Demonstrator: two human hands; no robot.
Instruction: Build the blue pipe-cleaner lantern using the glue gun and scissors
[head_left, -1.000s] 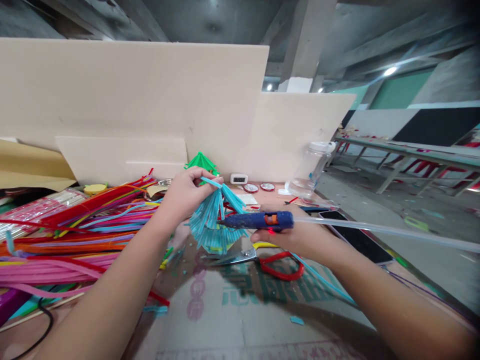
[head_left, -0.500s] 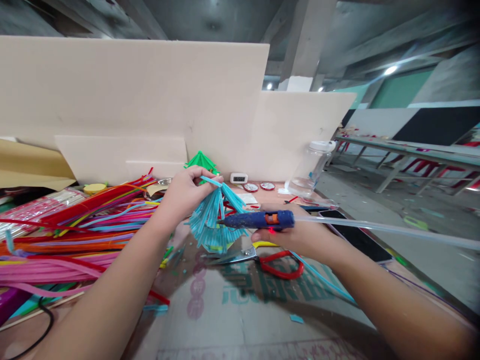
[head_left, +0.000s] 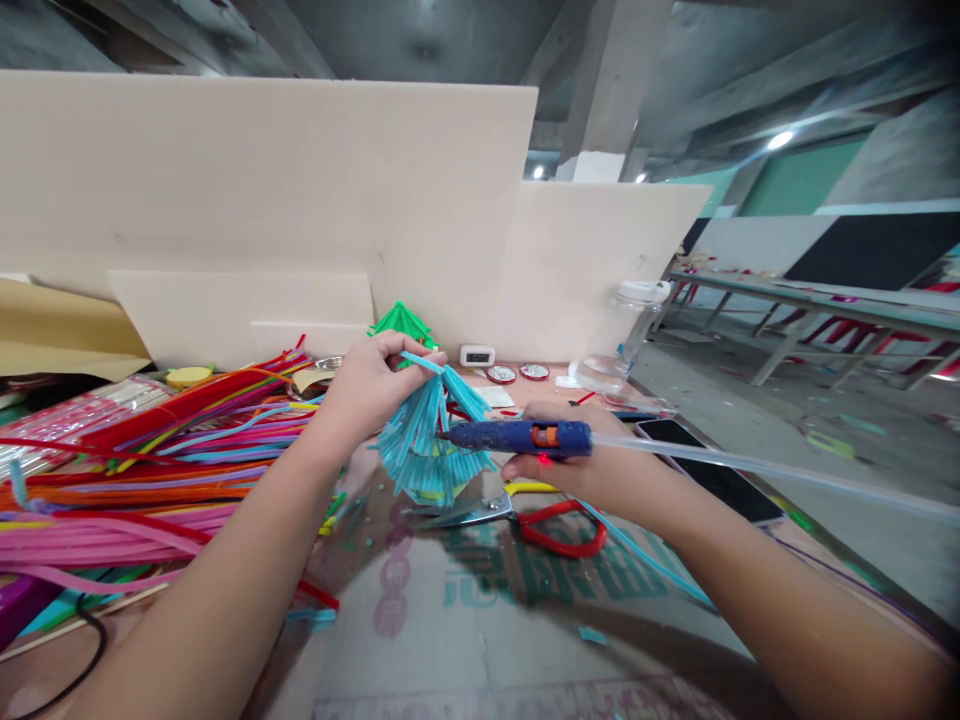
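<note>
Pinching the top of a pale-blue pipe-cleaner canopy (head_left: 416,440) between thumb and fingers, the left hand (head_left: 379,385) holds the cone-shaped piece above the worktop (head_left: 420,620), its strands fanning downward. The right hand (head_left: 585,478) is curled around a blue hot-glue gun (head_left: 517,437), with a translucent glue stick (head_left: 750,468) extending from its rear and a red light glowing below its body; the nozzle points left at the strands, though contact cannot be told. Beneath the gun lie scissors (head_left: 562,545) with red and yellow handles, blades toward the left. Behind the left hand stands a green pipe-cleaner canopy (head_left: 403,320); to its right are a small digital clock (head_left: 477,356) and a clear bottle (head_left: 607,350). Multicoloured pipe cleaners (head_left: 97,540) cover the left side; a smartphone (head_left: 712,470) lies beyond the right forearm
</note>
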